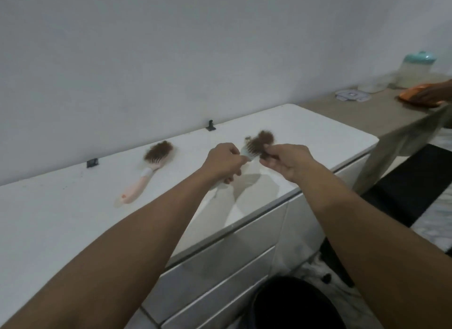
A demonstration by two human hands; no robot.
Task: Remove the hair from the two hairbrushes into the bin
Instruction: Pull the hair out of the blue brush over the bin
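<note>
White wall filled the background, and below it ran a white bench [73,206] with drawer fronts along its near side. Over the right part of that bench the left hand [223,163] gripped the handle of a pale hairbrush [248,152], its fingers curled round it, so that the brush head pointed up and away from the person. A clump of brown hair [260,139] sat on that head. The right hand [286,161] was just beside it, and the fingers [267,157] pinched the near edge of the clump; motion blur hid exactly how much hair they held. Well to the left, a pink hairbrush [146,172] lay flat on the bench with its handle toward the person, its head covered in a mat of brown hair [159,148]. On the floor in front of the drawers, between the two forearms, stood a black bin [293,304], only partly in view at the bottom edge. Further right, a lower brown table [354,108] carried a jar with a teal lid [415,69], and another person's hand [433,93] rested there on something orange [411,93].
</note>
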